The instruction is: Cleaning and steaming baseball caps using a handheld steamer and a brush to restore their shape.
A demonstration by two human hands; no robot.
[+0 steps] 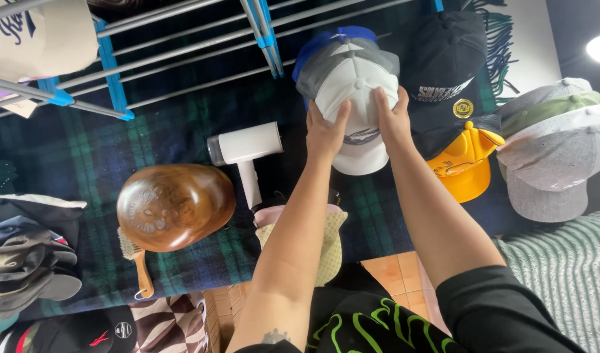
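Observation:
Both hands grip a white baseball cap (356, 98) that sits on top of a stack of caps, grey and blue ones showing beneath it (326, 55). My left hand (325, 129) holds the cap's left side. My right hand (393, 117) holds its right side. The cap's brim points toward me. A black cap with a round yellow badge (444, 72) lies just right of the stack, over a yellow cap (465, 167).
A white handheld steamer (244, 153) and a wooden dome-shaped hat form (174, 206) lie on the dark plaid blanket (162, 137), with a wooden brush (139, 268). Grey and green caps (555, 147) are stacked at right. A metal rack with blue joints (182, 46) stands behind. More caps (25, 255) pile at left.

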